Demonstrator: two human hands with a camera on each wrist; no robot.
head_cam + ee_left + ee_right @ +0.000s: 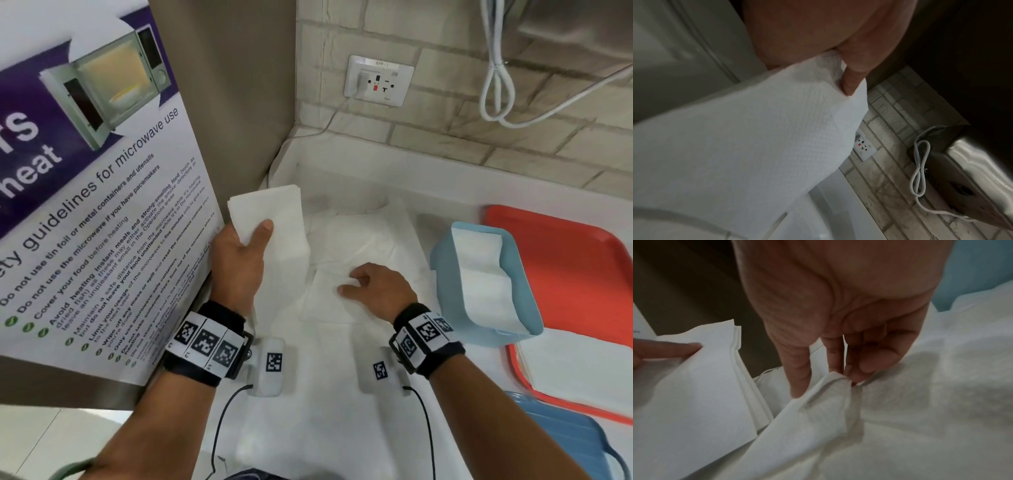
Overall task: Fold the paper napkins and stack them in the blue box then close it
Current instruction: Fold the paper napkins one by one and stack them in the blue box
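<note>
**Desk:** What have you got on the left?

**Me:** My left hand (239, 255) is lifted off the counter with a folded stack of napkins (270, 219) clamped in it, thumb (262, 229) pressed flat on top, other fingers underneath. The left wrist view shows a fingertip (851, 82) curled over the stack's edge. That stack sits up by the microwave poster (96, 192).

**Desk:** And the right?

**Me:** My right hand (376, 291) is down on the loose napkins (370, 236) spread across the white counter (342, 164). In the right wrist view its fingertips (865, 366) are bunched together, pinching up a raised corner of one napkin (830, 386). So, curled tight on paper, not flat.

**Desk:** Where's the box?

**Me:** The blue box (527, 308) stands open just right of my right hand, its far side overlapping the red tray (565, 246). There's a folded white napkin (479, 274) already lying inside it. A blue piece (575, 442) sits at the lower right beside the tray; I can't tell if it's the lid.
</note>
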